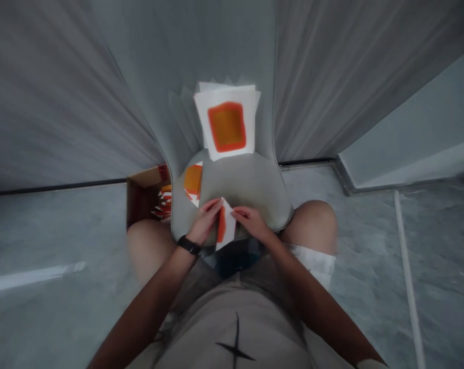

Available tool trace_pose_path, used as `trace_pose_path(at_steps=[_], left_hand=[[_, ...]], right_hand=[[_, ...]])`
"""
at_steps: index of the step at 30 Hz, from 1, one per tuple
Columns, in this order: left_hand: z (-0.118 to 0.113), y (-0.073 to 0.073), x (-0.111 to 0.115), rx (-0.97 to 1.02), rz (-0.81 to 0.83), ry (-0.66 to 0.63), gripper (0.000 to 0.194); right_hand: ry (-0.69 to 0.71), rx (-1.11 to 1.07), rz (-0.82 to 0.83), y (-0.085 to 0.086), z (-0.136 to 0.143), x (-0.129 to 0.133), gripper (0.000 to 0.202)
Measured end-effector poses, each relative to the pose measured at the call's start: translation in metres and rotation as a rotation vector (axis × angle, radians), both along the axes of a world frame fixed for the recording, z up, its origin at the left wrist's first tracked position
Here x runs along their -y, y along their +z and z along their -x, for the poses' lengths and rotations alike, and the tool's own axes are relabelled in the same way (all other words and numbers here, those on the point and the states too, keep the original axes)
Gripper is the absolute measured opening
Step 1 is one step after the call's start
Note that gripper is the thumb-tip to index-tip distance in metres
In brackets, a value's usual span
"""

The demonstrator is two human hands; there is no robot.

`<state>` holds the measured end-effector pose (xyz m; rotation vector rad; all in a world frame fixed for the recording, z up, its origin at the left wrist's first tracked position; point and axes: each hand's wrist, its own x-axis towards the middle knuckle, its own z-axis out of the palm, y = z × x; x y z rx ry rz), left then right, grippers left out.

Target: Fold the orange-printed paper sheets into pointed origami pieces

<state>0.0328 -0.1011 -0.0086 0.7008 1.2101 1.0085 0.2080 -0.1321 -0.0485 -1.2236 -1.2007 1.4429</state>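
Note:
Between my two hands is a folded piece of white paper (228,228) with a red-orange patch on its left side. My left hand (206,221), with a black band at the wrist, pinches its upper left edge. On the other side, my right hand (251,220) grips the upper right edge between thumb and fingers. A folded orange and white paper piece (193,180) lies on the grey chair seat (243,179), left of my hands. Against the chair's backrest leans a stack of white sheets (249,97), the front one bearing an orange square with a red border (227,127).
A cardboard box (142,180) holding several red, orange and white paper pieces (165,205) stands on the floor left of the chair. My knees flank the seat. Grey curtains (63,92) hang behind, and a pale wall base (408,133) juts in at right.

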Motion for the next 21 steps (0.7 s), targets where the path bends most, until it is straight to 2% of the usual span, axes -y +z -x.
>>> trace_pose_path(at_steps=[5, 15, 21], left_hand=[[-0.003, 0.007, -0.003, 0.038, -0.049, -0.089, 0.049], [-0.015, 0.01, -0.006, -0.099, -0.185, -0.148, 0.049], [-0.009, 0.014, -0.02, -0.16, -0.23, -0.214, 0.054]], right_hand=[[-0.011, -0.03, -0.025, -0.001, 0.001, 0.0, 0.037], [-0.088, -0.146, 0.027, -0.004, 0.003, 0.0, 0.034], [-0.201, -0.138, 0.038, 0.007, 0.007, -0.008, 0.031]])
